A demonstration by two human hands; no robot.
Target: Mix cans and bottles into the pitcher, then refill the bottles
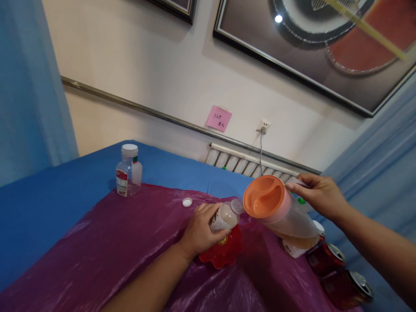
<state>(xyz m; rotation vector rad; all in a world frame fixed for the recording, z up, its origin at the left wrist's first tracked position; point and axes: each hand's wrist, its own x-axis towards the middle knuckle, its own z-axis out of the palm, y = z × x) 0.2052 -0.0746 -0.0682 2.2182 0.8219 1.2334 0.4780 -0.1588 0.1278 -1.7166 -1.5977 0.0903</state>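
My left hand (203, 229) is wrapped round a small clear bottle (225, 215) with a label and an uncapped mouth. Cloudy liquid seems to be inside. My right hand (320, 193) grips the handle of a translucent pitcher (294, 223) with an orange lid (264, 196). The pitcher is tilted, its lid close to the bottle's mouth, and brownish liquid lies in its lower part. No stream shows between them. Below the bottle is a red scalloped dish (224, 253), partly hidden by my left hand. A white cap (187, 202) lies beyond that hand.
A clear jar with a white lid (129, 171) stands at the left on the blue cover (175, 167). Red cans (347, 288) and a white-capped bottle (319, 227) are at the right. Purple plastic sheeting (130, 242) covers the front. Behind are a radiator (234, 161) and a plugged-in cord (261, 151).
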